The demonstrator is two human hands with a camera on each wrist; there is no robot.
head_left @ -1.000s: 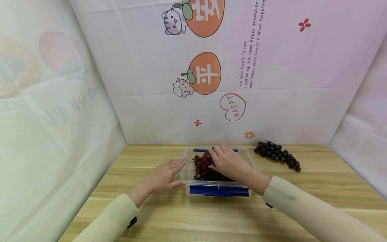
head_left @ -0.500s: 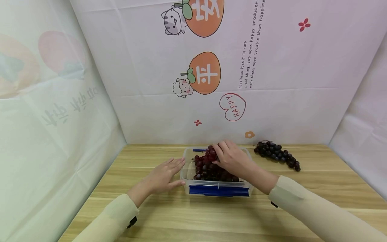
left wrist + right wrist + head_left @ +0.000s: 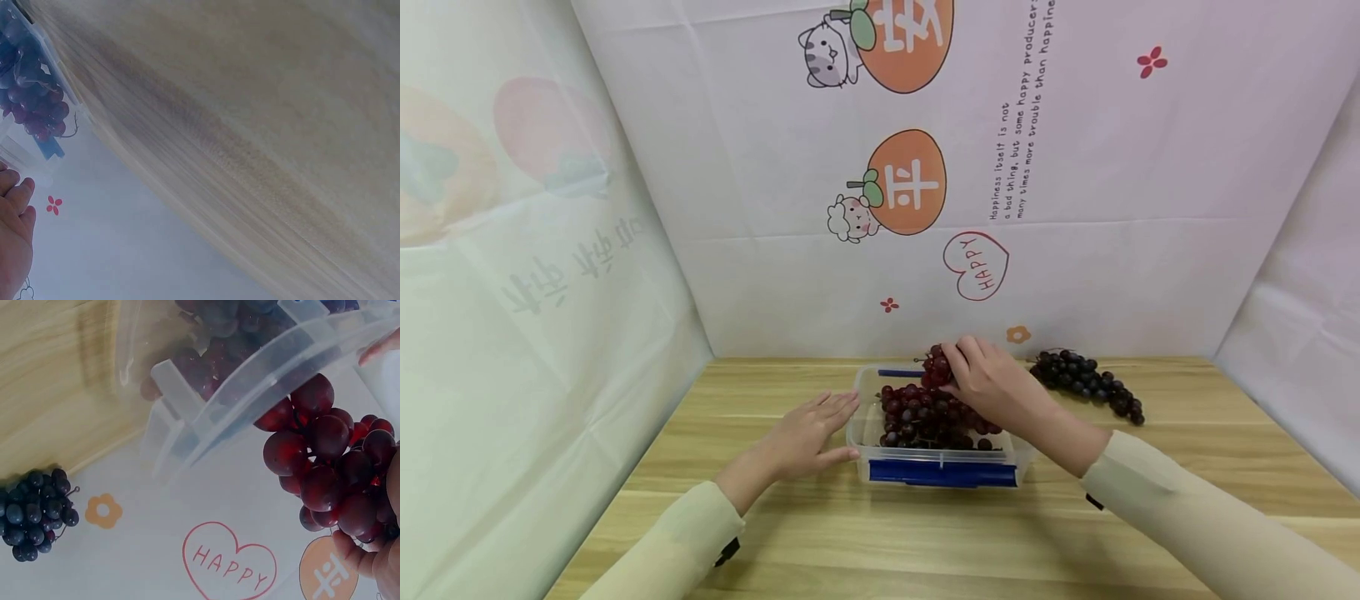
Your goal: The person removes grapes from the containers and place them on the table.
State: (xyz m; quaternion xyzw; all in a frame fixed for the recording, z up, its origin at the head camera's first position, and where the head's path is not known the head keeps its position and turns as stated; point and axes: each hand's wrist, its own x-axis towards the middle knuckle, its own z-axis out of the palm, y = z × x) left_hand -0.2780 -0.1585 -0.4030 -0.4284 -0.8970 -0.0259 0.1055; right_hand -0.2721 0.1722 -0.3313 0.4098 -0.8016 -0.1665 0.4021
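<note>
While our left hand (image 3: 812,435) lies at the 9 o'clock side of the rectangular clear plastic box with blue clasps (image 3: 910,455), our right hand (image 3: 988,375) grips a glossy dark-red bunch of round grapes (image 3: 936,367) near the box's 12 o'clock rim. We judge the step in hand to be carrying this bunch across the rim — whether inward or outward, we cannot tell. Either way, the next move calls for a secure hold and enough height to clear the edge. Inside the box lies a heap of red and black grapes (image 3: 917,425). Our right hand reaches in from 4 o'clock, fingers and thumb curled on the fruit; our left comes from 7 o'clock, fingers fairly straight, thumb spread, holding nothing. Towards 2 o'clock, a long bunch of blue-black grapes (image 3: 1086,379) rests on the pale wood-grained bench (image 3: 850,542).
</note>
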